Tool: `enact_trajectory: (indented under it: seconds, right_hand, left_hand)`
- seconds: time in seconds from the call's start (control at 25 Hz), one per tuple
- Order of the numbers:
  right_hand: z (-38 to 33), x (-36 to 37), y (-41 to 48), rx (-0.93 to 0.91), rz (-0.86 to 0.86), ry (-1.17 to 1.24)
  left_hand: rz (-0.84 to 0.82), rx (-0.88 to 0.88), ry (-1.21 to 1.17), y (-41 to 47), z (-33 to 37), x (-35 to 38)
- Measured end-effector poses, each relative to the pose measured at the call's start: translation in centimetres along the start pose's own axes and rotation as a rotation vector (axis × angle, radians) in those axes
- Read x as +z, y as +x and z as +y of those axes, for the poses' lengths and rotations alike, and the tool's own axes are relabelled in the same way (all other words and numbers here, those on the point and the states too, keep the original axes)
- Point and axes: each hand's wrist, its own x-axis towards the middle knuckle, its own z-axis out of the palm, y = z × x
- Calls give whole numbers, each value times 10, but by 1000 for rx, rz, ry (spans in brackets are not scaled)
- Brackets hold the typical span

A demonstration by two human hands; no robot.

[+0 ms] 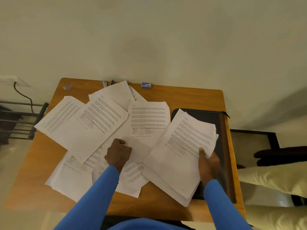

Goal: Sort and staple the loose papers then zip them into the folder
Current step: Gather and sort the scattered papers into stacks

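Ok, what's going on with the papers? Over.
Left hand pinches loose sheet. Right hand grips stack, over black folder. Other sheets scattered across table.

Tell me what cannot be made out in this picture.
Head view: print on the loose papers is too small and blurred.
Head view: the folder lies mostly under the stack in the right hand.
Head view: blue tools at the far edge, partly behind a sheet.

Bright blue long sleeves (101,185) cover both arms to the wrists.
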Motion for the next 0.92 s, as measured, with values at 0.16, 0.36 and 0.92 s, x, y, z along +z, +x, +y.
enact_trajectory:
  seconds: [0.16, 0.36, 0.92]
  right_hand:
    - [0, -1, 3, 11, -23, -1]
    - [3, 4, 8, 32, -8, -34]
    - [-18, 3, 12, 56, -165, 263]
  left_hand:
    - [107, 247, -75, -7, 19, -8]
    - [151, 650, -695, -47, 79, -45]
    - [-288, 466, -53, -56, 30, 22]
